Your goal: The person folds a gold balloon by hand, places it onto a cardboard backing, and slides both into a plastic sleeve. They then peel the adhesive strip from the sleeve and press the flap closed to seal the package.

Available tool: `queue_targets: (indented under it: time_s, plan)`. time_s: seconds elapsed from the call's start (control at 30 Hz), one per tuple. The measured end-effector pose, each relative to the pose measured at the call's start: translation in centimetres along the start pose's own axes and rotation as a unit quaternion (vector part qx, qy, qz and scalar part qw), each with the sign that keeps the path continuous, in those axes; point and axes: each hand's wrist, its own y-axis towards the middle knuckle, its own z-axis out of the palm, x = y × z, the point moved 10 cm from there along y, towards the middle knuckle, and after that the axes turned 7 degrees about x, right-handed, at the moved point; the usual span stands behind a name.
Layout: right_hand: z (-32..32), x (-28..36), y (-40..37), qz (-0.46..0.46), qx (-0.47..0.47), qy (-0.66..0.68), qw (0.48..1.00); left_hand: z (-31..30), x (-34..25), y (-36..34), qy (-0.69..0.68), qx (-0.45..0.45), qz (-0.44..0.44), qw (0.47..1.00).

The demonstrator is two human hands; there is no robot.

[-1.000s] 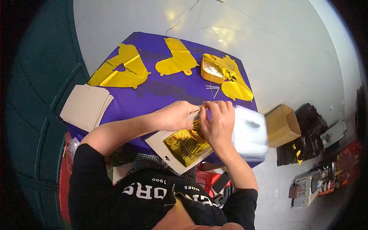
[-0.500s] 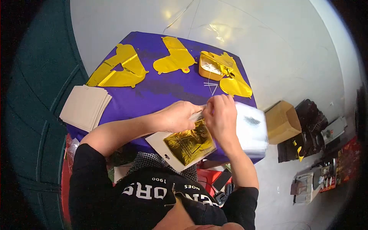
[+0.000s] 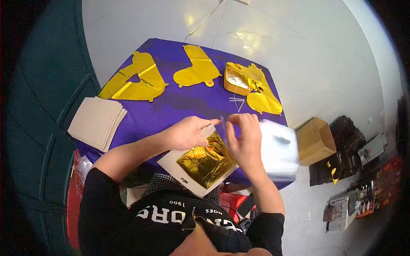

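Observation:
My left hand (image 3: pixel 190 133) is closed on the upper edge of a flat packet (image 3: pixel 207 164), its thumb pressed on the front. The packet has folded shiny gold foil over a white card with a hang hole at its lower corner. It lies tilted over the table's near edge, above my lap. A thin clear strip (image 3: pixel 222 122) shows between my left index fingertip and my right hand. My right hand (image 3: pixel 243 136) is raised just right of the packet, its fingers pinched at the strip; their exact contact is partly hidden.
Gold foil balloons (image 3: pixel 136 79) lie across the purple table (image 3: pixel 183 104). A gold box (image 3: pixel 236 81) holds white pieces, with clear strips (image 3: pixel 237 101) nearby. White cards (image 3: pixel 96 121) are stacked at left, clear bags (image 3: pixel 279 149) at right. A cardboard box (image 3: pixel 316 141) stands beyond.
My hands have moved slightly apart at the packet's top, and a clear strip now shows between them. More of the packet's upper end is visible, and the view has shifted slightly.

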Motion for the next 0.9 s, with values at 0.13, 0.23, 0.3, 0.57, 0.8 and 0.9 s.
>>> queue_targets:
  time_s: [0.13,0.23,0.3,0.57,0.8,0.9]
  plan:
    - [0.0,1.7,0.2,-0.003,-0.009,-0.087,0.996,0.2,-0.7,0.3,0.065,-0.028,0.036,0.997]
    - [0.1,2.0,0.2,-0.002,-0.005,-0.115,0.993,0.8,-1.3,0.3,0.085,-0.021,0.031,0.996]
    - [0.2,2.1,0.1,0.001,-0.004,-0.136,0.991,1.3,-1.6,0.4,0.102,-0.019,0.038,0.994]
    - [0.4,2.2,-0.2,-0.041,0.01,-0.135,0.99,1.9,-2.4,0.2,0.104,-0.025,0.035,0.994]
    - [0.0,-0.6,-1.0,-0.006,-0.045,-0.129,0.991,1.6,-1.5,-0.8,0.086,-0.017,-0.004,0.996]
    - [-2.3,-6.5,-2.1,0.11,-0.119,-0.092,0.982,0.0,-0.6,-2.2,-0.093,-0.044,0.075,0.992]
